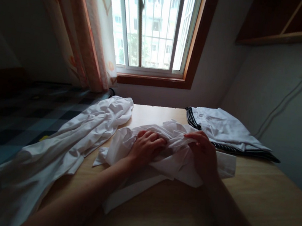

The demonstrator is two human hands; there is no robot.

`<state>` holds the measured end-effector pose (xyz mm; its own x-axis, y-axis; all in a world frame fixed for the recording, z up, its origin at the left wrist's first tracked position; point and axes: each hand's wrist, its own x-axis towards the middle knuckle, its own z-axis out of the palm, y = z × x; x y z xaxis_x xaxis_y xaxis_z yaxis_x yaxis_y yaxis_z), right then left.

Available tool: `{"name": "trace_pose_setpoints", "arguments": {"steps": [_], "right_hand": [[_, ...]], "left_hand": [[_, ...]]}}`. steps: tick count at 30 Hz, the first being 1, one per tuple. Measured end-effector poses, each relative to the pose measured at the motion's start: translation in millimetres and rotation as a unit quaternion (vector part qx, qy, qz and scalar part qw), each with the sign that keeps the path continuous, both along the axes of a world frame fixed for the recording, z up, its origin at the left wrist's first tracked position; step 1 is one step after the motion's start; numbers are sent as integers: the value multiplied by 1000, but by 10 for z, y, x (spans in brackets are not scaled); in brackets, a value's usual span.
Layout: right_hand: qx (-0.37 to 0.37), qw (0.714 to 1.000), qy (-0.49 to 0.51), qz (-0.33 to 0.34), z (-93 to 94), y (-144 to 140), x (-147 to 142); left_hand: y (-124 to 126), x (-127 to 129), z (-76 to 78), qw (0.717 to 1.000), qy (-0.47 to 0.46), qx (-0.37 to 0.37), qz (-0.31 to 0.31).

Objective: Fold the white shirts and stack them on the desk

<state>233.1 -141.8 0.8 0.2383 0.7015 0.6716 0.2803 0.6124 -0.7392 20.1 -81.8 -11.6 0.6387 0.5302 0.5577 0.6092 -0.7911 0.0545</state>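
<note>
While both hands press into it, the crumpled white garment (172, 159) lies bunched on the wooden table (255, 196), directly under the palms. From the head view, the left hand (147, 145) rests with fingers curled into a fold, gripping cloth; the right hand (203, 152) pinches a ridge of the same fabric just beside it. Thin and soft (likely light and limp), it should slump unless taken by a seam or hem. Left of the left hand, a second white garment (77, 139) trails off the table edge; beyond the right hand lies a folded stack of clothes (223, 131).
</note>
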Motion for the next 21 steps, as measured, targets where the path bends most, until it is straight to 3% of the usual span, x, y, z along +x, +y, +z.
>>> {"name": "trace_pose_setpoints", "arguments": {"steps": [3, 8, 12, 16, 19, 21], "right_hand": [[-50, 993, 105, -7, -51, 64, 22], [-121, 940, 319, 4, -112, 204, 68], [-120, 931, 344, -21, -112, 256, 122], [-94, 967, 231, -54, -39, 320, 188], [-78, 993, 29, -85, 123, 354, 185], [-17, 988, -124, -92, 246, 337, 124]], "left_hand": [[8, -16, -19, 1000, -6, 6, -14], [-17, -12, 48, 996, -48, -41, -66], [-47, -16, 139, 979, -97, -133, -124], [-50, -51, 140, 925, -195, -296, -140], [-34, -76, 108, 868, -254, -398, -151], [-20, -82, 100, 845, -270, -433, -160]]}}
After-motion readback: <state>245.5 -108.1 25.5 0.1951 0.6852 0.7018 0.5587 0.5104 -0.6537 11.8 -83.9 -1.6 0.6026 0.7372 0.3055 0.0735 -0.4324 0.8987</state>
